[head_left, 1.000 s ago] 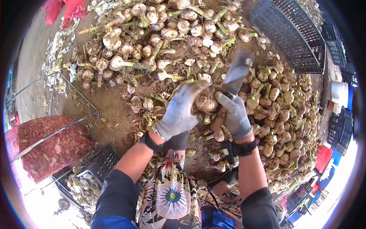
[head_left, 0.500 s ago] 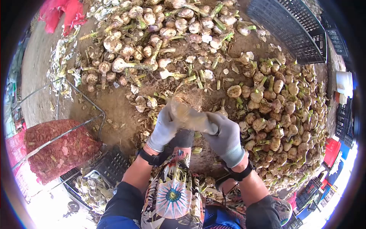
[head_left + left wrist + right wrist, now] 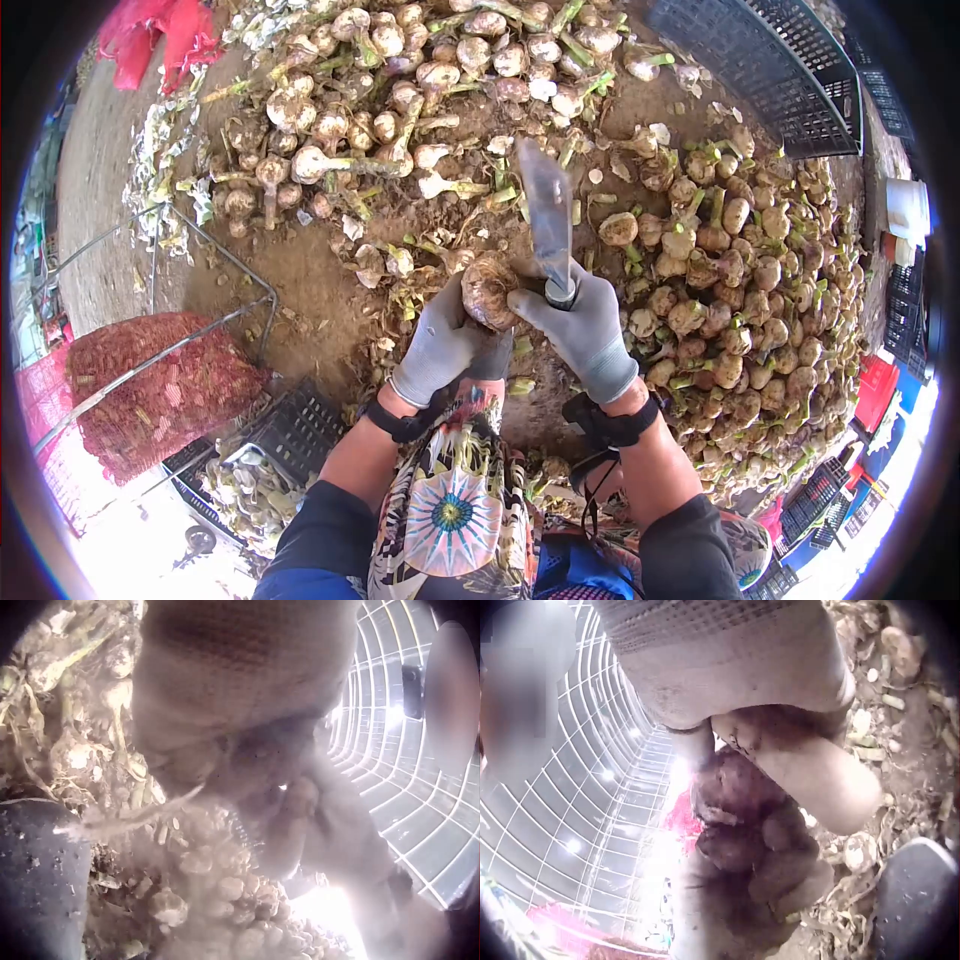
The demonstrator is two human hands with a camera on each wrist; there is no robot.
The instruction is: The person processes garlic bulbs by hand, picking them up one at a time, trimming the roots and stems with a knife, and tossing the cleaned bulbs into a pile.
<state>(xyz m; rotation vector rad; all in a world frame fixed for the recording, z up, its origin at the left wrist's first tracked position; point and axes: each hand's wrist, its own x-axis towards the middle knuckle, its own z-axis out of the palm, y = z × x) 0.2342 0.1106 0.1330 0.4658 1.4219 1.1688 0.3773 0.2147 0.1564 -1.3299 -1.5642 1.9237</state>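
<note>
A dirty, brownish garlic bulb is held in my gloved left hand, its roots side partly visible. My right hand, also gloved, grips a knife by its handle, the wide blade pointing up and away from me. The right thumb reaches across to the bulb's side. Seen from the right wrist, the bulb sits between the two gloves, with the left hand beneath it. In the left wrist view the glove covers most of the bulb.
Untrimmed garlic with long stalks lies ahead on the dirt. At the right is a big heap of short-stemmed bulbs. A black crate stands at the far right; a full red mesh bag and a metal frame are at left.
The blurred bulb and hands have come to rest near my knees. The knife blade, hidden half a second ago, now stands in plain view beside the bulb.
</note>
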